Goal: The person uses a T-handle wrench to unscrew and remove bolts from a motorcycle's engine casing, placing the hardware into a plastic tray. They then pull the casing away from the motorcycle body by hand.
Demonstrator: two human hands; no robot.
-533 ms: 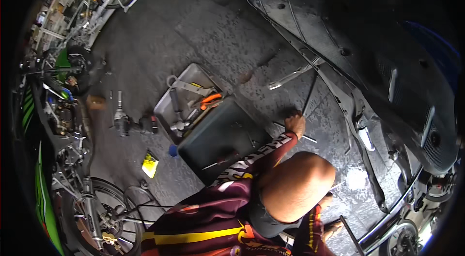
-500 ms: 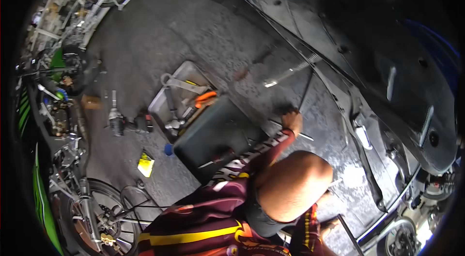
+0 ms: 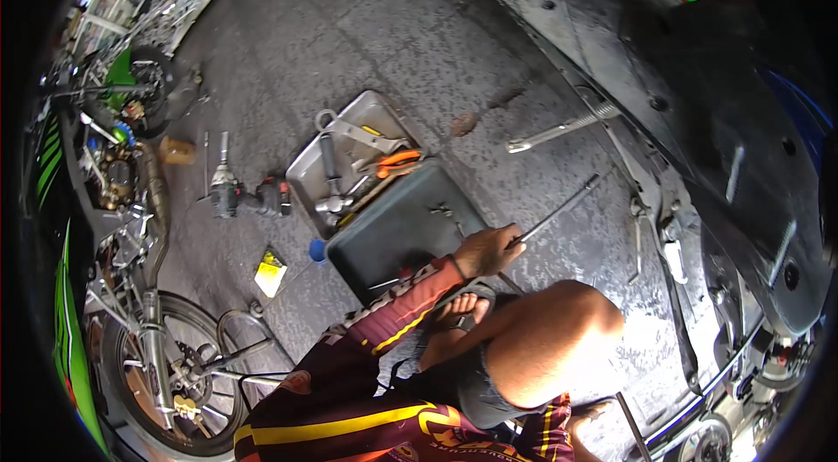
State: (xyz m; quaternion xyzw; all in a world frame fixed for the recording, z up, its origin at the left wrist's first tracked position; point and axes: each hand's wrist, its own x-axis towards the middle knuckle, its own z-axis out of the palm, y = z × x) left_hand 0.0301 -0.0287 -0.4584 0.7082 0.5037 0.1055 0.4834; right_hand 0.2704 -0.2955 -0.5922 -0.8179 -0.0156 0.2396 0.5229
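While the left grip point(image 3: 487, 252) clamps a T-handle wrench point(image 3: 559, 210), its shaft juts right of the black tray point(image 3: 393, 235) | right grip hidden, state indiscernible | likely stiff, slick, weighty; best held by its handle end

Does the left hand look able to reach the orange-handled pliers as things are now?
Probably yes: nothing tall seems to stand between the left hand and the orange-handled pliers, only the black tray. However, the hand grips a long metal rod, so it may need to release that first.
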